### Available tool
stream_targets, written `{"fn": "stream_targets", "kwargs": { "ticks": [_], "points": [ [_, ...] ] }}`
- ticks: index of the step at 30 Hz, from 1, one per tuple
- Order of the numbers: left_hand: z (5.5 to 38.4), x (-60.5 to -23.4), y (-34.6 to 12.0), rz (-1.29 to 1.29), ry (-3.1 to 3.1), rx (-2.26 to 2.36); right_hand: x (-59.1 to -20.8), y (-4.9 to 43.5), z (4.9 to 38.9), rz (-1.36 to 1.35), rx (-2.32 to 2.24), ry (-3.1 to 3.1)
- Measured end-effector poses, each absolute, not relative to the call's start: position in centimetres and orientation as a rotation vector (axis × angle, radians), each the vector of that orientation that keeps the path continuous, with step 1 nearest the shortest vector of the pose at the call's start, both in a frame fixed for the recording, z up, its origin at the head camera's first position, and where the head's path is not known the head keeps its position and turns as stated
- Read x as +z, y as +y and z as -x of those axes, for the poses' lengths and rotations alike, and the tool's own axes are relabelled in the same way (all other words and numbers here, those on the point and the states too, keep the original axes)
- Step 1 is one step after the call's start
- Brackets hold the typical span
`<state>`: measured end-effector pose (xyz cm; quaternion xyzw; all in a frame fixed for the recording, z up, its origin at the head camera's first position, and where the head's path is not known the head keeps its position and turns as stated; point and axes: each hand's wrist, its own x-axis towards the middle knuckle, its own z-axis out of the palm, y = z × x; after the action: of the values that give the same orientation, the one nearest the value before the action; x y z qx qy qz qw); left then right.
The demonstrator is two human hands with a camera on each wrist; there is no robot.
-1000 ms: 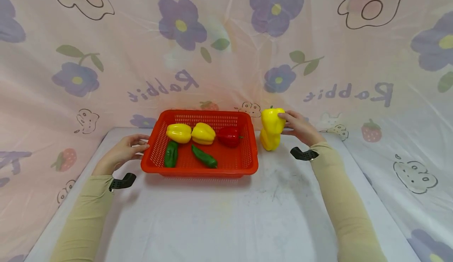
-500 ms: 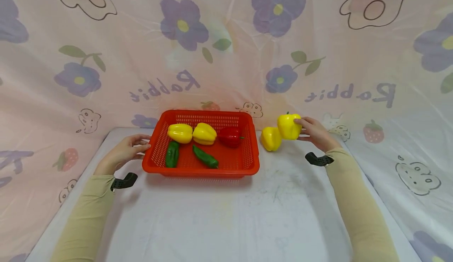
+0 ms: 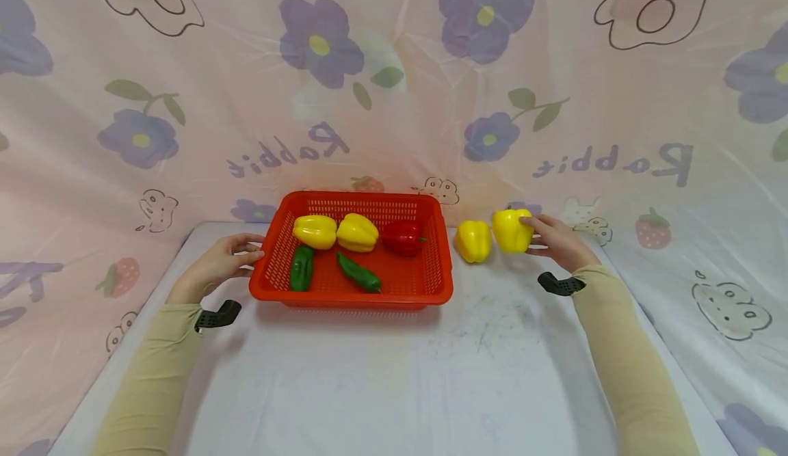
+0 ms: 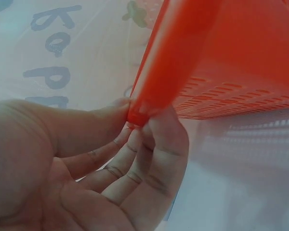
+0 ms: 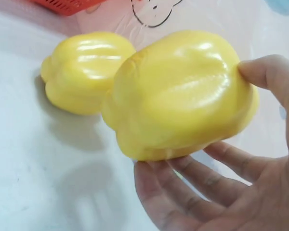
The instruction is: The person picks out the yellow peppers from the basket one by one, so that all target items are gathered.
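My right hand (image 3: 557,243) holds a yellow bell pepper (image 3: 512,231) between thumb and fingers, a little above the table. In the right wrist view the thumb presses one side of this pepper (image 5: 183,96) and the fingers support the other. Just left of it a second yellow bell pepper (image 3: 473,241) lies on the table. My left hand (image 3: 218,264) pinches the left rim of a red plastic basket (image 3: 351,297); the left wrist view shows thumb and fingers on that rim (image 4: 159,86).
Inside the basket are two yellow bell peppers (image 3: 315,232), a red bell pepper (image 3: 402,238), a dark green pepper (image 3: 301,269) and a long green chili pepper (image 3: 358,273). A white table (image 3: 382,381) lies beneath, with a printed curtain (image 3: 394,135) behind.
My right hand has carried its yellow bell pepper rightward and down, from above the other yellow pepper to beside it. The left hand stays on the basket rim.
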<state>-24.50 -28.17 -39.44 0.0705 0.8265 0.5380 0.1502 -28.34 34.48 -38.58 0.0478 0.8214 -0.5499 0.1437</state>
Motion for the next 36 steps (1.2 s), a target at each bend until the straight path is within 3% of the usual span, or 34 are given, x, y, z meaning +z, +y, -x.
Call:
{"fn": "stream_targets", "kwargs": {
  "ticks": [22,36],
  "points": [
    [24.4,-39.5,-28.2,-0.198,2.381,1.555,-43.1,35.9,28.5,-0.256,-1.604,2.289],
    [24.6,-39.6,-28.2,-0.191,2.381,1.559,-43.8,35.7,28.5,-0.294,-1.589,2.257]
  ]
}}
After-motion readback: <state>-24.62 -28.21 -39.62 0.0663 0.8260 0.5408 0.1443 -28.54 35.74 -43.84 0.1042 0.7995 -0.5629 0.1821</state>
